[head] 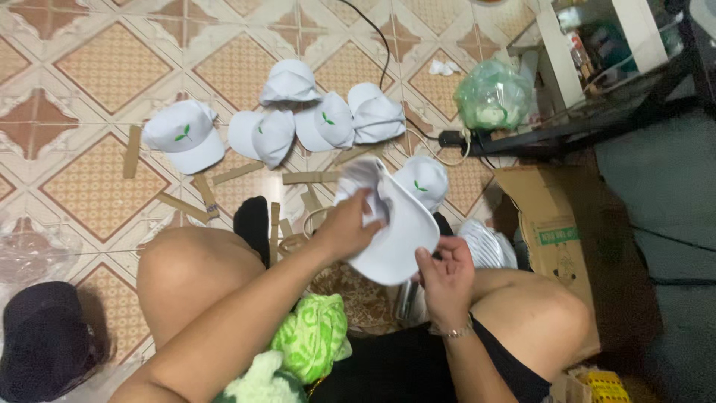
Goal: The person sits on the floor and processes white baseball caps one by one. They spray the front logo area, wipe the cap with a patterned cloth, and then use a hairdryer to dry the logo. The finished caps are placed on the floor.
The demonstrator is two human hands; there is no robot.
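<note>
The head view looks down on a seated person's knees and a patterned tile floor. Seven white caps show in all: one in the hands, and six on the floor. Of those six, one cap with a green leaf mark (183, 136) lies alone at upper left, four caps cluster (317, 112) at upper centre, and one more cap (422, 181) sits just behind the held one.

The held white cap (393, 224) is at the centre of the frame, between the knees. Its long axis runs diagonally, crown toward the upper left and brim toward the lower right, underside of the brim facing the camera. The left hand (346, 226) is closed on the crown, its fingers tucked into the fabric. The right hand (446, 275) pinches the brim's lower edge with thumb and fingers closed.

Several brown cardboard strips (237, 173) lie scattered on the tiles; their exact count is hard to make out. A cardboard box (556, 224) stands at right, partly cut off by the knee. A dark bundle (45, 339) at lower left is unclear, as is the green cloth (313, 336) on the lap.
</note>
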